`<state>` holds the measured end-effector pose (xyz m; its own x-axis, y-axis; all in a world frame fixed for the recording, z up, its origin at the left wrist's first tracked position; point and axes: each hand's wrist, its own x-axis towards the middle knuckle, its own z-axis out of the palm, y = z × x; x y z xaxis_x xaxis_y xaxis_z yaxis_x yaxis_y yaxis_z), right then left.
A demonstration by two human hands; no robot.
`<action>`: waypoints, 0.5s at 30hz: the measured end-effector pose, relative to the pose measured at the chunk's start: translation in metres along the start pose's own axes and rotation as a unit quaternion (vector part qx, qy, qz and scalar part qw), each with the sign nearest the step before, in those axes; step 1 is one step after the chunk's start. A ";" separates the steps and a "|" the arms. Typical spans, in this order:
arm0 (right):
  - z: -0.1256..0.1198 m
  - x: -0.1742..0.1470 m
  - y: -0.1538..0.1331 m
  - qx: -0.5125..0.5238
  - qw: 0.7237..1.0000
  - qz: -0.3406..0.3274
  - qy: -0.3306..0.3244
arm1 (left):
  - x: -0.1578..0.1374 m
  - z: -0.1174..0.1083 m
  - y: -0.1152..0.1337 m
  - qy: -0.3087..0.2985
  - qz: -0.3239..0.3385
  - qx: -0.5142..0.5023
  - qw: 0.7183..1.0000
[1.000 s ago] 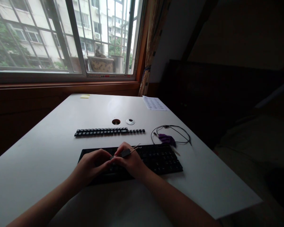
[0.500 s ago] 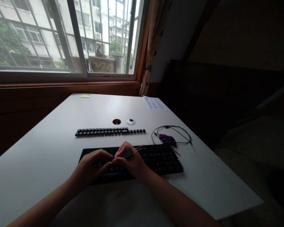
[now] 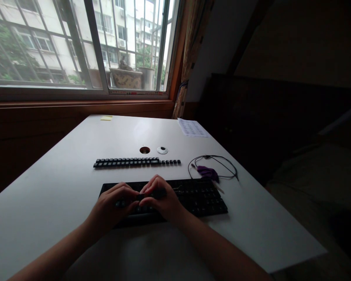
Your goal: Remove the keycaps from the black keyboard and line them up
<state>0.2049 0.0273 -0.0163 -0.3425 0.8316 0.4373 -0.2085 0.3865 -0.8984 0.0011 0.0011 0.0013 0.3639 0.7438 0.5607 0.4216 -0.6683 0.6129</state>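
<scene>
Black keyboard lies flat on the white desk, near its front edge, lengthwise across the person's front. Both hands are over its left half and hide much of that part. Its right-hand portion is exposed, though too dark for individual keys to be read.

Left hand: back of the hand facing up, fingers bent together and pointing right, thumb extended beneath them. Thumb and index fingertip are pinched on a small dark piece, too shadowed to identify. Right hand: fingers curled, thumb folded across, tips pointing left and nearly meeting those of the left hand. It is closed around the dark handle of a wire-ended tool; thin wire projects past the hand on the right. Both forearms enter from the lower corners and converge at the keyboard, wrists low.

Directly behind the keyboard, loose keycaps are set out in two close rows, the front one extending further right. Beyond them are a round hole in the desk and, just beside it, a white ring-shaped cover. Behind the keyboard's right end lie a coiled black cable and a purple cloth. At the far edge lie a yellow note and a printed sheet, well apart.
</scene>
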 end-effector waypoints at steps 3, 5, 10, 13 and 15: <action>0.000 0.000 0.000 -0.003 1.000 -0.002 -0.004 | 0.000 0.000 0.001 0.004 -0.001 0.003 1.000; -0.001 0.000 -0.001 -0.006 1.000 -0.003 -0.004 | 0.000 0.000 0.001 0.000 0.000 0.002 1.000; 0.000 0.000 -0.002 -0.012 1.000 -0.008 -0.004 | 0.000 0.000 0.001 0.000 0.003 0.009 1.000; 0.000 0.001 -0.003 -0.019 1.000 -0.008 0.000 | 0.000 0.000 0.000 0.006 0.012 0.014 1.000; 0.000 0.001 -0.003 -0.028 1.000 -0.007 0.001 | 0.000 0.001 0.000 0.012 0.023 0.018 1.000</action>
<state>0.2053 0.0267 -0.0134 -0.3382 0.8270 0.4490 -0.1612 0.4192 -0.8935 0.0017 0.0010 0.0009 0.3628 0.7119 0.6013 0.4351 -0.7000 0.5663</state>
